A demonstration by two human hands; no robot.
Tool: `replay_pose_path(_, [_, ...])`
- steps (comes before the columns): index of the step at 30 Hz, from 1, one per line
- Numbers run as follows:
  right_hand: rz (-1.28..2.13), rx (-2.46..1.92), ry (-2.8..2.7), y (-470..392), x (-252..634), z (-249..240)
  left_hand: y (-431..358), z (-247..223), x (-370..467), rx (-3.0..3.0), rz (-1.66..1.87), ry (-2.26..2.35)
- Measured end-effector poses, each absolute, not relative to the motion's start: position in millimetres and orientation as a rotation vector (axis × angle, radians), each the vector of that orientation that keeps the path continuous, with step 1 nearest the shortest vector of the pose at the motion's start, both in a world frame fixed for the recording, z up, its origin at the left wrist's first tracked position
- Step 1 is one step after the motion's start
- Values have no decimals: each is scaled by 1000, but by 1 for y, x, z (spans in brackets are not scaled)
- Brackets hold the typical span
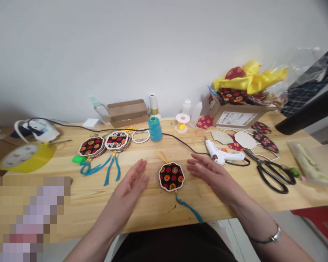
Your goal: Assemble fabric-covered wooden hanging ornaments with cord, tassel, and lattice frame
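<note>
A scallop-edged pendant (171,177) of black cloth with red and orange flowers in a pale rim lies flat on the table. From its top comes a yellow cord loop (163,156), and a blue tassel (191,209) trails from its bottom toward the front edge. My left hand (132,185) is held to the left of the pendant, palm turned inward, fingers stretched out. On the other side, my right hand (211,174) mirrors it with fingers extended. Neither hand touches the pendant, and both hold nothing.
Stacked tasselled pendants (117,141), a blue thread cone (155,129) and yellow cord spool (182,123) stand behind. At right are a white glue gun (221,153) with a black cable, black scissors (270,173) and a cardboard box (235,114) of cloth. Yellow tape (27,160) is left.
</note>
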State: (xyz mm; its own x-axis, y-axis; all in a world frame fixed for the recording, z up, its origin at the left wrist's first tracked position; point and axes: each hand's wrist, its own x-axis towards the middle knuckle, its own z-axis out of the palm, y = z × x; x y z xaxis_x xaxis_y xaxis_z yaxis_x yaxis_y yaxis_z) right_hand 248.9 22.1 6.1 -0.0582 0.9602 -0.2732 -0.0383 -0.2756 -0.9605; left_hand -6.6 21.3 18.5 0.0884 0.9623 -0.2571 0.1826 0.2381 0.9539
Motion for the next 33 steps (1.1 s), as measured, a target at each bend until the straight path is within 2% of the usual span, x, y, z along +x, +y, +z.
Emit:
replay_pose_path(5, [1771,-1149,-745,21,253,13,20,28,-17,653,764,1143])
replay_pose_path(12, [1828,-1153,-689,21,252,17,24,34,-16,325,652,938])
replay_pose_path(14, [1665,-1302,-927,19,251,14,25,35,-18,264,645,909])
replay_pose_path(16, [1315,-1460,-1296,18,247,12,25,35,-19,231,643,887])
replay_pose_path(18, [953,-1477,-1677,17,240,11,25,34,-20,212,645,870])
replay_pose_path(20, [761,-1408,-1970,19,232,12,25,34,-18,203,646,861])
replay_pose_path(24, [651,-1491,-2217,22,217,13,27,35,-15,194,643,869])
replay_pose_path(33, [509,-1665,-2261,16,196,4,25,28,-18,226,668,858])
